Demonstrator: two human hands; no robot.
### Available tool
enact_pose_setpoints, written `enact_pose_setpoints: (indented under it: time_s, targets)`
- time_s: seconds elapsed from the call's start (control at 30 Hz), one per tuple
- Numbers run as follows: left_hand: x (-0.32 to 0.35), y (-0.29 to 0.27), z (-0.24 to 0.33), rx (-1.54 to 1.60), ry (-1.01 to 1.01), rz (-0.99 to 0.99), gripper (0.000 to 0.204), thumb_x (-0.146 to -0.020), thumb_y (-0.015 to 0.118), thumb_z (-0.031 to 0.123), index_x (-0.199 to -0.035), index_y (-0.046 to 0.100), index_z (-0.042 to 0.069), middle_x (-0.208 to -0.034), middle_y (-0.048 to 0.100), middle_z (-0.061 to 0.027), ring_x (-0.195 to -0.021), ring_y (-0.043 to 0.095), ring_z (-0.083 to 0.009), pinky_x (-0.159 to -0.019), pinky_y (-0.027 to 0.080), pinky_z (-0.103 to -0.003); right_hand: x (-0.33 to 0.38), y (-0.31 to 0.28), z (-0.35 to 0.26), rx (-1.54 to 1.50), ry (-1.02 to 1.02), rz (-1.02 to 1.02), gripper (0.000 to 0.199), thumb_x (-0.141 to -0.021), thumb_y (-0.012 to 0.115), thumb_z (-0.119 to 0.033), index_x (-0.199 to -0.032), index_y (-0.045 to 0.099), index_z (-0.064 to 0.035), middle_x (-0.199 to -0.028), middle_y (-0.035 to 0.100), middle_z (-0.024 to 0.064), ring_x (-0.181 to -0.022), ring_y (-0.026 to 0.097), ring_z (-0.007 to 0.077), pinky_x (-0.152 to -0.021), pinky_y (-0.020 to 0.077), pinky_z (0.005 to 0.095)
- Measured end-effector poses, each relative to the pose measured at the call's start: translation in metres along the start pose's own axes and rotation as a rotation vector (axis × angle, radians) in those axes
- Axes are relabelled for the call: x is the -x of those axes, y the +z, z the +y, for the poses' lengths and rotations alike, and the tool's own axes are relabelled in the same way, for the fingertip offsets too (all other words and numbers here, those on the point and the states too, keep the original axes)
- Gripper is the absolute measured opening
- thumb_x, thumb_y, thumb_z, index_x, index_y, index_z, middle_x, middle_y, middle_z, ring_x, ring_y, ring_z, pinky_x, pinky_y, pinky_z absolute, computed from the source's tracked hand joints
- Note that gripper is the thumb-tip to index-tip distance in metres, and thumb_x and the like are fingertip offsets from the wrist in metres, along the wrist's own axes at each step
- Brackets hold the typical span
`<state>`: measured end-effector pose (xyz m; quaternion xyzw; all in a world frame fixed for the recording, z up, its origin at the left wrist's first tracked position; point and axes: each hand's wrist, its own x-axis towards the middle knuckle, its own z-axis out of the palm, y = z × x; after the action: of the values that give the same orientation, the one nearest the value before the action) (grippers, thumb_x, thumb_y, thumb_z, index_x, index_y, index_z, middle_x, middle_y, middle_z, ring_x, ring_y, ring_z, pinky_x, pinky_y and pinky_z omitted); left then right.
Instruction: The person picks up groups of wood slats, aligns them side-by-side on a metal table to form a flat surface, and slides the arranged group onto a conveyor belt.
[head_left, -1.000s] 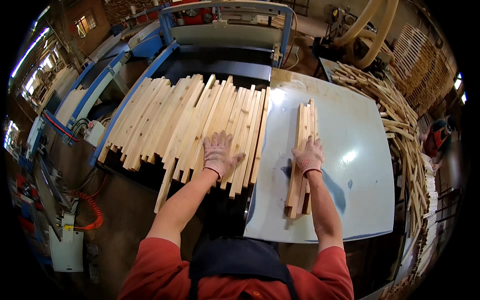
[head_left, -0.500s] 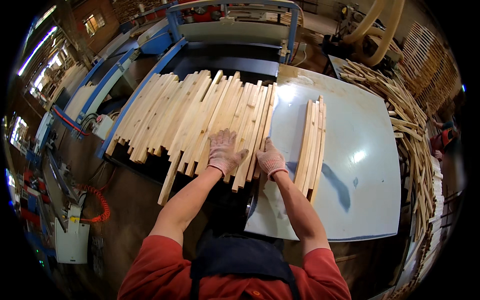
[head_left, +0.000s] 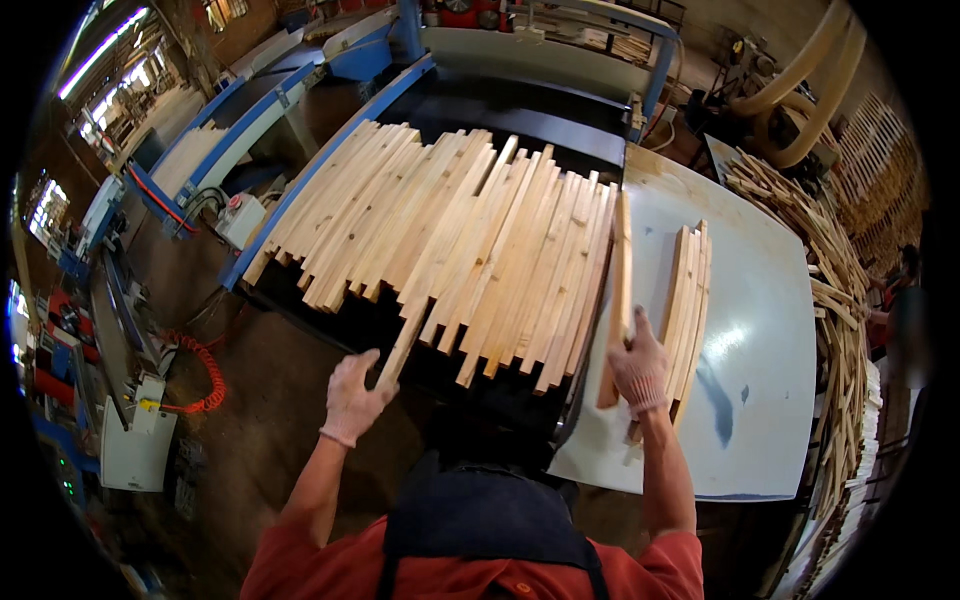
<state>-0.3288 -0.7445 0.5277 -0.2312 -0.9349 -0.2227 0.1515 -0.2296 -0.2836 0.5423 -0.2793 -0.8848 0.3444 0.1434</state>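
A row of pale wooden strips (head_left: 450,240) lies side by side on the black conveyor belt, their near ends uneven. My left hand (head_left: 358,398), in a pale knitted glove, is at the near end of one jutting strip (head_left: 405,345), fingers and thumb closed about its tip. To the right, my gloved right hand (head_left: 640,370) grips a single strip (head_left: 623,255) from its right side. That strip stands apart from the row, over the left edge of the grey sheet-topped table (head_left: 760,300). Beside this hand lies a small bundle of strips (head_left: 690,290), partly covered by my wrist.
A blue rail (head_left: 335,160) borders the belt on the left, and a blue machine frame (head_left: 655,70) stands at its far end. Beyond the table's right side is a long heap of loose strips (head_left: 830,310). A red coiled hose (head_left: 215,375) hangs at the left.
My left hand has left the top of the row for the jutting strip's end. My right hand has moved right, drawing one strip off the row's right side. The view has shifted.
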Motion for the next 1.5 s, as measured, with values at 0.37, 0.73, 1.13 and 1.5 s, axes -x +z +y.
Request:
enact_pose_setpoints:
  time_s: [0.37,0.73,1.13,1.5]
  targets:
    - [0.024,-0.002,-0.052,0.319,0.001,-0.295,0.063,-0.078,0.088,0.030,-0.135,0.072,0.009,-0.092,0.075,-0.0171,-0.086,0.074,-0.0382,-0.079,0.059,-0.044,0.057,0.037,0.062,0.552,0.099,0.177,0.078,-0.092,0.064,-0.015,-0.165,0.038,-0.0043,-0.071,0.069,0.0192,-0.063,0.070,0.0368,-0.063,0.0575,0.0491]
    - [-0.049,0.036,-0.048,0.242,0.099,-0.106,0.042,-0.074,0.090,0.034,-0.108,0.078,0.011,-0.089,0.075,-0.0147,-0.084,0.073,-0.0356,-0.073,0.057,-0.045,0.036,0.030,0.042,0.609,0.307,0.116,0.073,-0.094,0.065,-0.021,-0.162,0.044,-0.0072,-0.096,0.077,0.0255,-0.090,0.078,0.0420,-0.083,0.0612,0.0520]
    - [-0.115,0.071,-0.039,0.097,-0.079,-0.155,0.045,-0.080,0.083,0.055,-0.084,0.078,0.011,-0.075,0.073,-0.0134,-0.073,0.073,-0.0352,-0.066,0.055,-0.048,0.043,0.035,0.056,0.540,0.027,0.322,0.073,-0.093,0.066,-0.022,-0.160,0.045,-0.0047,-0.096,0.076,0.0245,-0.094,0.075,0.0447,-0.087,0.0604,0.0523]
    - [-0.190,-0.089,-0.214,-0.222,-0.181,0.449,0.064,-0.086,0.080,0.029,-0.141,0.060,0.002,-0.140,0.066,-0.0210,-0.131,0.060,-0.0398,-0.109,0.048,-0.050,0.050,0.103,0.045,-0.443,0.102,0.134,0.074,-0.097,0.071,-0.013,-0.163,0.041,0.0013,-0.132,0.070,0.0210,-0.121,0.067,0.0273,-0.108,0.0504,0.0360]
